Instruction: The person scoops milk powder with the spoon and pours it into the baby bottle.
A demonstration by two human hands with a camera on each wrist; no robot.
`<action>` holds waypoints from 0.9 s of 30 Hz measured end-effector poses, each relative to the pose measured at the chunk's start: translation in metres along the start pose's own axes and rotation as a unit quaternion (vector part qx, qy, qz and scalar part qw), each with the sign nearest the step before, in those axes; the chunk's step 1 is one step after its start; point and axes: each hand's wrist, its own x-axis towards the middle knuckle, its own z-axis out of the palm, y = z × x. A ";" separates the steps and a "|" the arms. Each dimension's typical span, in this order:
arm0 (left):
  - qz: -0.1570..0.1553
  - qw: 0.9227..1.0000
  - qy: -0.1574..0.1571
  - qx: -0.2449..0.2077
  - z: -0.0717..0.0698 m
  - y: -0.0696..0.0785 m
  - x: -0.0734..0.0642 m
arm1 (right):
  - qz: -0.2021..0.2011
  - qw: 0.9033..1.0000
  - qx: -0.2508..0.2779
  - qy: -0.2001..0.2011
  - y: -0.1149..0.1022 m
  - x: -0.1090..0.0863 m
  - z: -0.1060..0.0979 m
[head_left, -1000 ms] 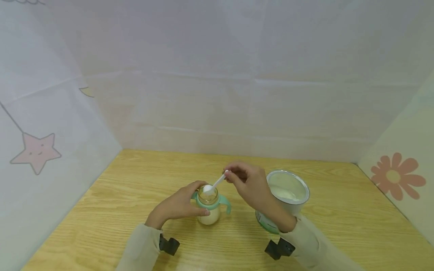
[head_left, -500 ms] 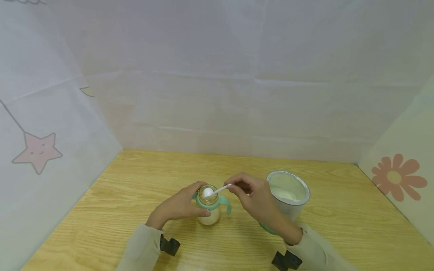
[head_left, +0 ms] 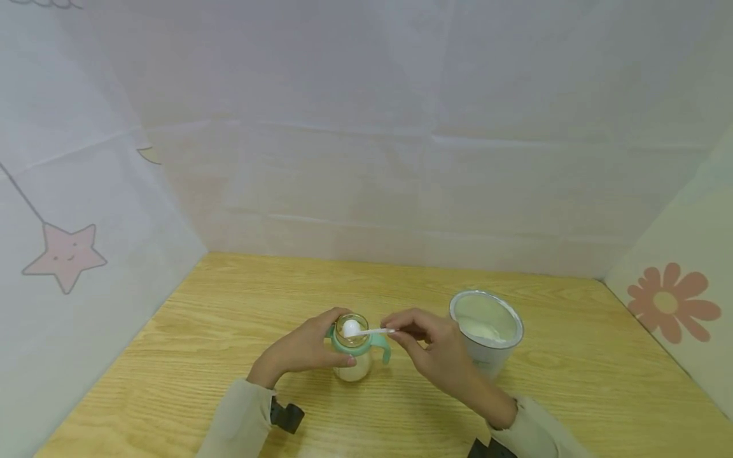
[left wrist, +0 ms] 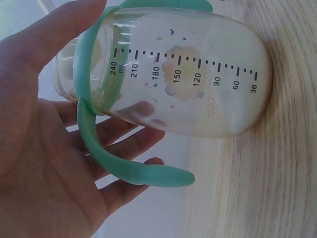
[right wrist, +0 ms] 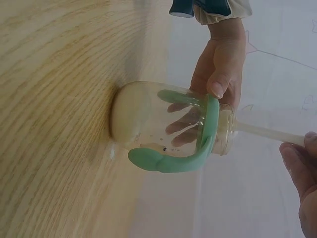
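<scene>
A clear baby bottle (head_left: 352, 369) with a mint-green handled collar (left wrist: 88, 64) stands uncapped on the table. My left hand (head_left: 299, 346) grips it near the collar, thumb on the near side and fingers behind, as the right wrist view shows. Pale powder lies in its lower part. With thumb and fingertips, my right hand (head_left: 439, 351) pinches the end of a white measuring scoop (head_left: 373, 331). The scoop's handle lies nearly level, and its rounded bowl is turned upside down in the bottle's mouth. In the right wrist view the handle (right wrist: 270, 133) runs out from the neck.
To the right, partly behind my right hand, stands an opened milk powder tin (head_left: 494, 353) with pale powder inside. The wooden table (head_left: 275, 280) meets printed cloth walls (head_left: 366, 191) at the back and both sides.
My right hand has come down and slightly toward me, lowering the scoop's handle from a steep slant to nearly level while the bowl tipped over. The left hand and bottle have stayed put.
</scene>
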 end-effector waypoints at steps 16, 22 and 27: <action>0.002 1.000 -0.001 -0.007 0.001 -0.003 0.000 | -0.037 0.999 0.000 -0.018 -0.001 -0.011 0.000; 0.007 1.000 0.003 -0.008 0.002 -0.005 0.001 | -0.043 0.999 -0.004 -0.020 0.000 -0.013 0.000; 0.010 1.000 0.003 -0.002 -0.002 -0.004 0.002 | -0.050 0.999 -0.004 -0.008 -0.002 -0.009 0.000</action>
